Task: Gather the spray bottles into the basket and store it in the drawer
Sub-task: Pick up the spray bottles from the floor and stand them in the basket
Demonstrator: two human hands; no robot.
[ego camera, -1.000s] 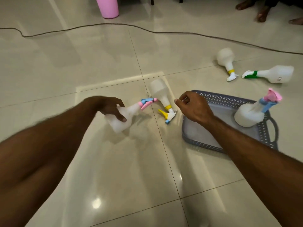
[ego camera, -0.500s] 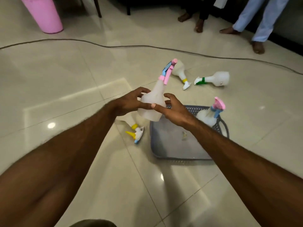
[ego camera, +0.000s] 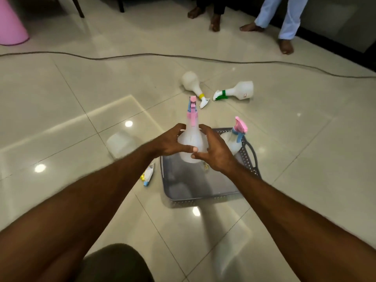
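- Left hand [ego camera: 171, 144] and right hand [ego camera: 213, 152] each close their grip round an upright translucent white spray bottle with pink trigger [ego camera: 191, 139].
- It hangs over the grey perforated plastic basket [ego camera: 203, 192], whose 2 o'clock corner holds a second pink-capped bottle [ego camera: 234, 139].

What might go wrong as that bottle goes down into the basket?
The held bottle is upright between the left hand and right hand; set down carelessly, it may topple. It could also knock over the pink-topped bottle standing in the basket corner. Another sprayer lies beside the basket, partly hidden under the left arm, easy to overlook.
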